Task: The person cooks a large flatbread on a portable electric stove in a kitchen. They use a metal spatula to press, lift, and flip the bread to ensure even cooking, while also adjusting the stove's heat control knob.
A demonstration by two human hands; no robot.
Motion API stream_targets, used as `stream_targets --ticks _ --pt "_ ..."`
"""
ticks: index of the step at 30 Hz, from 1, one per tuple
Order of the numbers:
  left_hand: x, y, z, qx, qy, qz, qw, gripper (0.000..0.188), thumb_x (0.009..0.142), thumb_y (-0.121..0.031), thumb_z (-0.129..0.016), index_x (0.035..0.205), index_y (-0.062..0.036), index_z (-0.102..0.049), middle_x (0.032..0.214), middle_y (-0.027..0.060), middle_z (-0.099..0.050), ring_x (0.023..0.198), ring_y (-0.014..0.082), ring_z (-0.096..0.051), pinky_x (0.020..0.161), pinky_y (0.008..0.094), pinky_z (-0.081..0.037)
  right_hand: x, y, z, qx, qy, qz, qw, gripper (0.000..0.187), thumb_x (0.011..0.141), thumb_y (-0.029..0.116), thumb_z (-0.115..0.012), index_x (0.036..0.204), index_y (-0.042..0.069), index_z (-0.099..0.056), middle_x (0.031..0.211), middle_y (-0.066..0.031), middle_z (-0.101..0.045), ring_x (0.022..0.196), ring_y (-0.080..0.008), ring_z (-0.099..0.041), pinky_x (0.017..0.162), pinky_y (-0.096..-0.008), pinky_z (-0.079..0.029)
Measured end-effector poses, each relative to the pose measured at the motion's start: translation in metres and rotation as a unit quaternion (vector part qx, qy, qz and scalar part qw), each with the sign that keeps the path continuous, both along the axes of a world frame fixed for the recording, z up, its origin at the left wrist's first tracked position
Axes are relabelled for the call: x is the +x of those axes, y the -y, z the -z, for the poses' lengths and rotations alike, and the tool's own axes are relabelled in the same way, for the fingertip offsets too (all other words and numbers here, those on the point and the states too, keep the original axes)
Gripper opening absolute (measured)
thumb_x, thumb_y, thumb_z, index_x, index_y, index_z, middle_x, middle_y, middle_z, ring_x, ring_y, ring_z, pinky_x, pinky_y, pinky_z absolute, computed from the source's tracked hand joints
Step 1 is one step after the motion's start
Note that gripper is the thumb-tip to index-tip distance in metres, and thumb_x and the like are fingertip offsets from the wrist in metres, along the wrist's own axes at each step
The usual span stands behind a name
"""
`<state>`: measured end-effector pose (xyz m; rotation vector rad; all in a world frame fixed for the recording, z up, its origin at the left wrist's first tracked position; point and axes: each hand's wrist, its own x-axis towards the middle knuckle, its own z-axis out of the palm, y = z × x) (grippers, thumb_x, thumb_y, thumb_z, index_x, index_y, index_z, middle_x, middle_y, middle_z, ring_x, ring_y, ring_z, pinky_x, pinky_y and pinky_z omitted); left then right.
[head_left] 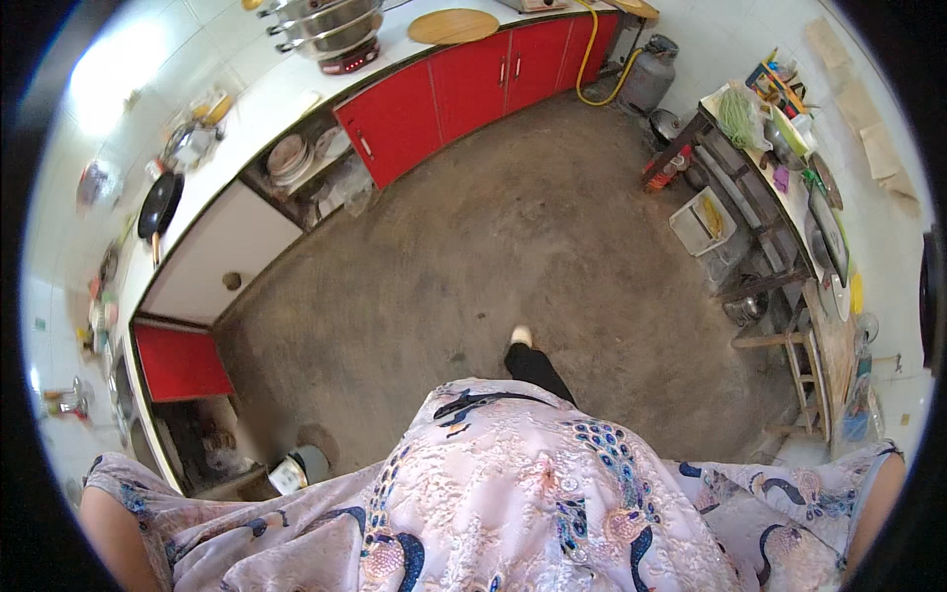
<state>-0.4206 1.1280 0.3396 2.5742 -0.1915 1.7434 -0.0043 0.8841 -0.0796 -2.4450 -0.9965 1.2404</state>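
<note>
Neither of my hands is in view. Only a bare stretch of my left arm (116,538) and of my right arm (876,513) shows at the lower corners, below patterned pink sleeves. What the hands hold or touch cannot be seen. One foot in a pale shoe (521,336) is stretched forward on the grey floor (464,237).
A counter with red cabinets (473,84) curves along the left and far side, bearing a black frying pan (161,203), a steamer pot (335,28) and a round wooden board (452,27). A gas cylinder (651,77) stands far right. A cluttered table (789,202) and wooden chair (815,365) line the right.
</note>
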Motion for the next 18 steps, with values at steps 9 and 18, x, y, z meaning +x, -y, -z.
stream_targets --ticks 9,18 --pt "0.123 -0.199 0.005 0.021 -0.027 0.034 0.999 0.036 0.086 -0.028 -0.049 0.108 0.0009 -0.046 0.102 0.0116 -0.045 0.085 0.0193 -0.038 0.069 0.031 -0.033 0.08 -0.135 0.05 -0.027 -0.029 0.075 0.996 0.042 0.099 0.035 -0.032 0.101 0.0 -0.055 0.096 -0.0172 -0.057 0.086 -0.0244 -0.055 0.077 -0.0339 -0.043" --pt "0.24 -0.371 -0.022 0.006 0.014 -0.005 1.0 0.038 0.087 -0.029 -0.047 0.111 0.0007 -0.045 0.106 0.0126 -0.044 0.089 0.0204 -0.039 0.072 0.0321 -0.033 0.205 -0.314 0.006 0.0 -0.028 0.087 0.996 0.041 0.099 0.034 -0.032 0.103 0.0 -0.055 0.099 -0.0175 -0.057 0.089 -0.0246 -0.054 0.079 -0.0345 -0.043"
